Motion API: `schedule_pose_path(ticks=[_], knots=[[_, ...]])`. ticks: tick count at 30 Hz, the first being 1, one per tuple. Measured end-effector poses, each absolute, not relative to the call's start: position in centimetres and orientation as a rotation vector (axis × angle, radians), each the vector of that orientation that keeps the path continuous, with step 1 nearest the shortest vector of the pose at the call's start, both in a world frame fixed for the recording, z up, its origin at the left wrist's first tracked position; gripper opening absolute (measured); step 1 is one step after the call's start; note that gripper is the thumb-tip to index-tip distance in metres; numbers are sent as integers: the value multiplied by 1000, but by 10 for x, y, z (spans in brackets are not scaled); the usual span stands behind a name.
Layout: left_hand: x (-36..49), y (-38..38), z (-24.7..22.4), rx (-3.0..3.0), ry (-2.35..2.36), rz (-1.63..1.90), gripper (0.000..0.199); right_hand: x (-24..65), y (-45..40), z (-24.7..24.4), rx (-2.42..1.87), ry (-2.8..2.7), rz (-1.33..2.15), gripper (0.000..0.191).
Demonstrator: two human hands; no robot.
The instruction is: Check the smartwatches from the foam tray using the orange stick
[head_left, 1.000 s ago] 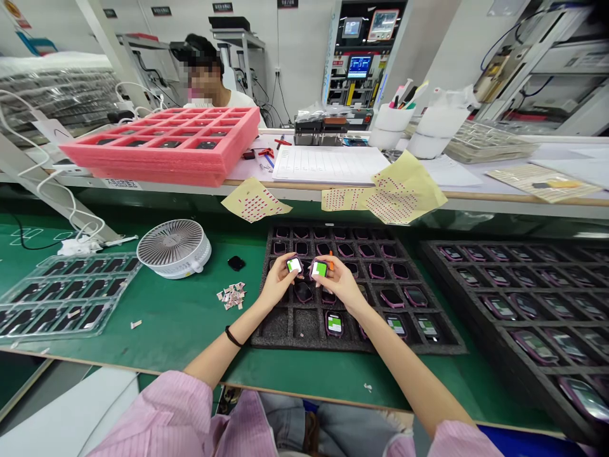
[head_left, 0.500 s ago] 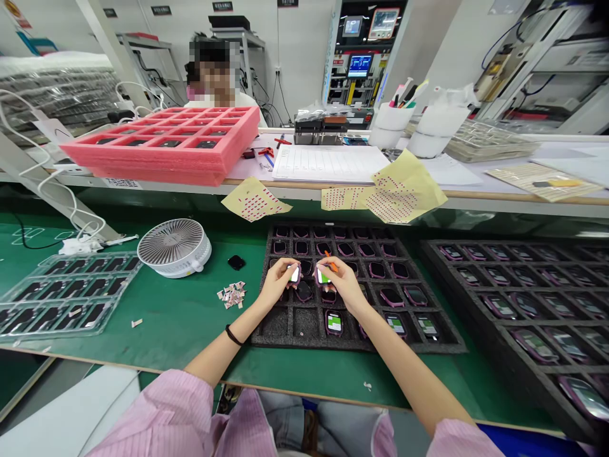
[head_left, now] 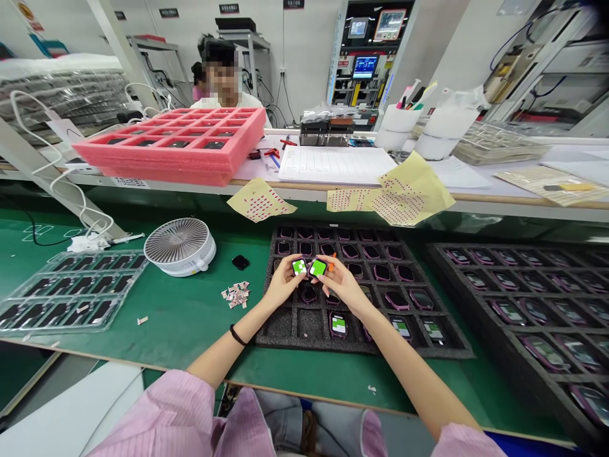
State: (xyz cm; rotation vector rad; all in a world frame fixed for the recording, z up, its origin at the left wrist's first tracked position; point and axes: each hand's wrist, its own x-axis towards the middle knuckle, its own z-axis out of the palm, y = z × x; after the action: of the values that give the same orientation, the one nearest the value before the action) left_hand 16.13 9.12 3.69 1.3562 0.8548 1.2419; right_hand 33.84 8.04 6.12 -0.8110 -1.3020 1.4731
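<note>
My left hand (head_left: 280, 282) is closed on a smartwatch case (head_left: 299, 266) whose screen glows green and white. My right hand (head_left: 346, 285) grips a second smartwatch case (head_left: 318, 268), its screen mostly green, and an orange tool (head_left: 332, 261) sticks up by its fingers. The two watches are side by side, very close; whether they touch I cannot tell. Both hands are above a black foam tray (head_left: 310, 325) of purple-framed watches. One watch in its front row (head_left: 338, 324) has a lit screen.
A white fan (head_left: 179, 247), a pile of small paper tabs (head_left: 235, 294) and a clear tray of black parts (head_left: 111, 301) are on the left. Another foam tray (head_left: 480, 298) stands right. Yellow dotted sheets (head_left: 413, 190) hang from the shelf; a person (head_left: 226, 95) sits behind.
Both watches have come closer together and their screens now face up towards me. The whole view has shifted slightly.
</note>
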Motion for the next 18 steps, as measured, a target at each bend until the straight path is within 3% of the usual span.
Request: schedule_pose_path(ticks=[18], knots=[[162, 87, 51, 1288, 996, 1190, 36, 338, 77, 75, -1032, -1185, 1384, 34]])
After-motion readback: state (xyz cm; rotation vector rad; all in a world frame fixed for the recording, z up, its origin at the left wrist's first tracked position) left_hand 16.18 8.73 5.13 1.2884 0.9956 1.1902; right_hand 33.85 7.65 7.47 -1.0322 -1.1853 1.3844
